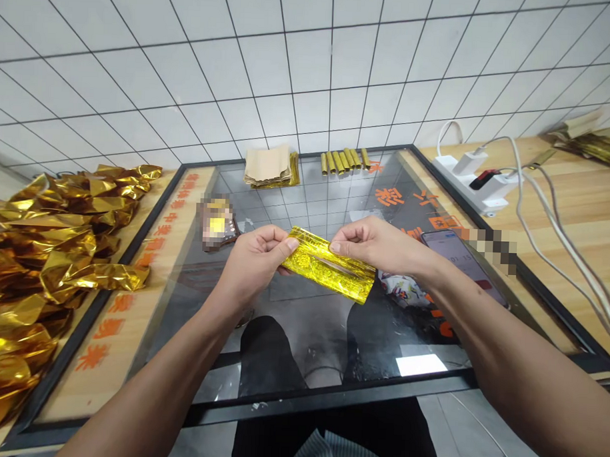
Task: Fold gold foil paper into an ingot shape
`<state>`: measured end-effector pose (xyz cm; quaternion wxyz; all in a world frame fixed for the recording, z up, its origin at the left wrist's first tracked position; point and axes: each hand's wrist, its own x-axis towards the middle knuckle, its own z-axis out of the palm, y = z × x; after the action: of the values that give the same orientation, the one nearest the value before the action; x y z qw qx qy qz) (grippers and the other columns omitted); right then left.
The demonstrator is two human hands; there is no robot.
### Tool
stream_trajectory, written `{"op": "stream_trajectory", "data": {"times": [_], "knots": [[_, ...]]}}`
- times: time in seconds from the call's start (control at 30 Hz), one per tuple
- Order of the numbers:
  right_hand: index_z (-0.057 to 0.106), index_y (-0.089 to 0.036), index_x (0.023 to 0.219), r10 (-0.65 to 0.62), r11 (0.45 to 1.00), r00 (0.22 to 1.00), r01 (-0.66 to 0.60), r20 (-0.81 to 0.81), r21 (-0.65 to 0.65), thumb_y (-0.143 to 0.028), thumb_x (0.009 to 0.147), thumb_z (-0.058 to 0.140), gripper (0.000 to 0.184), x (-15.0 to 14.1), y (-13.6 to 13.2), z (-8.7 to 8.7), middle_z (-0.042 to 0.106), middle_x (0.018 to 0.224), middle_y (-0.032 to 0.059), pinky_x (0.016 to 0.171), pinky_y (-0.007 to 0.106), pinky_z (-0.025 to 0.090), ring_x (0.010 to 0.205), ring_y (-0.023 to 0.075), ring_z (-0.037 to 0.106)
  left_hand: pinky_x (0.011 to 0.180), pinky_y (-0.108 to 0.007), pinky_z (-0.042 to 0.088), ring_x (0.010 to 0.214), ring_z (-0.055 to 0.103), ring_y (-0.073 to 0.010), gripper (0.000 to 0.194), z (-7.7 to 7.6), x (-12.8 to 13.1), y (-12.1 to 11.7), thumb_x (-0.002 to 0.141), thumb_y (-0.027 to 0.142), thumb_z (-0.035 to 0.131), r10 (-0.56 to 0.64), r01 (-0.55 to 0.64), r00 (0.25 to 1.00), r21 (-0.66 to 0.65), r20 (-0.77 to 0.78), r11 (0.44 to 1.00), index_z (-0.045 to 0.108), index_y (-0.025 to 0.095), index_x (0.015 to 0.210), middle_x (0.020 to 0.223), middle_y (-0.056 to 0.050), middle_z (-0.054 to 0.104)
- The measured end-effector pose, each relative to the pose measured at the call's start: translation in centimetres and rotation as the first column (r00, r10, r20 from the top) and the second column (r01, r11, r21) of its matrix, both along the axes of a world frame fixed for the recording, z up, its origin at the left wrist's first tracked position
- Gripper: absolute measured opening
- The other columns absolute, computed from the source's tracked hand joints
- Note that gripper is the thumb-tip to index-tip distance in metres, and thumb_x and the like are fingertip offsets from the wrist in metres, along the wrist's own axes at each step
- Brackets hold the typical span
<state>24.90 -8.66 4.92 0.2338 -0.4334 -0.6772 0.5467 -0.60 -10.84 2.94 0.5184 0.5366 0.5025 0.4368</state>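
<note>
My left hand (256, 257) and my right hand (379, 246) together hold a folded sheet of gold foil paper (331, 269) above the glass tabletop (306, 322). Each hand pinches the sheet's upper edge between thumb and fingers, the left at its left corner, the right nearer the middle. The sheet slopes down to the right. At the far edge of the glass lie a stack of flat gold-backed paper sheets (270, 167) and a row of several rolled gold tubes (343, 160).
A large heap of folded gold foil pieces (44, 259) covers the left side. A phone (459, 257) lies on the glass at right. A white power strip (479, 178) with cables sits on the wooden bench (585, 218). A small dark packet (218, 225) lies at the left.
</note>
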Motion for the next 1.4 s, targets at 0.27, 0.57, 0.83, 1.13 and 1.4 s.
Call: {"op": "stream_trajectory", "data": {"times": [0.27,0.57,0.83,1.13,1.4], "knots": [[0.076,-0.023,0.081,-0.018,0.999,1.0,0.018,0.004,0.052,-0.052,0.088,0.078,0.03,0.9,0.5,0.1,0.069,0.078,0.0005,0.065,0.031,0.042,0.069,0.0159,0.055,0.051,-0.023,0.058,0.056,0.067,-0.0139,0.04,0.5,-0.9,0.4,0.07,0.048,0.093,0.089,-0.09,0.995,0.021,0.035,0.996,0.069,0.018,0.078,0.069,-0.002,0.074],[0.076,-0.023,0.088,0.001,0.998,1.0,0.001,-0.028,0.065,-0.07,0.091,0.072,0.047,1.1,0.2,0.4,0.07,0.085,0.0013,0.071,0.032,0.045,0.077,0.0177,0.058,0.051,-0.024,0.059,0.057,0.069,-0.0151,0.041,0.5,-1.1,0.5,0.071,0.05,0.094,0.12,-0.121,0.992,0.053,0.033,0.991,0.069,0.019,0.08,0.071,-0.002,0.075],[0.077,-0.023,0.082,0.032,0.999,0.999,-0.032,-0.009,-0.002,-0.063,0.089,0.076,0.04,0.2,0.2,-0.4,0.066,0.076,-0.0006,0.066,0.031,0.041,0.068,0.0162,0.055,0.053,-0.024,0.058,0.058,0.067,-0.0144,0.039,0.4,-0.4,0.1,0.074,0.051,0.091,0.104,-0.104,0.995,0.071,0.009,0.992,0.069,0.019,0.08,0.069,-0.002,0.073],[0.074,-0.022,0.076,-0.006,0.999,0.999,0.007,-0.035,0.033,-0.054,0.087,0.079,0.034,1.2,0.6,0.3,0.064,0.072,-0.0014,0.066,0.031,0.042,0.066,0.0147,0.054,0.052,-0.022,0.059,0.056,0.068,-0.013,0.029,0.2,-1.7,0.8,0.08,0.041,0.087,0.191,-0.192,0.981,0.13,0.022,0.973,0.068,0.019,0.083,0.07,0.0,0.075],[0.073,-0.022,0.072,-0.114,0.992,0.993,0.116,-0.04,0.047,-0.058,0.08,0.086,0.038,1.2,0.8,0.4,0.066,0.07,0.0,0.065,0.031,0.045,0.066,0.0151,0.057,0.05,-0.021,0.058,0.054,0.067,-0.0124,0.026,0.4,-1.6,0.9,0.08,0.04,0.085,0.234,-0.233,0.972,0.157,0.017,0.96,0.069,0.019,0.081,0.069,-0.001,0.075]]}}
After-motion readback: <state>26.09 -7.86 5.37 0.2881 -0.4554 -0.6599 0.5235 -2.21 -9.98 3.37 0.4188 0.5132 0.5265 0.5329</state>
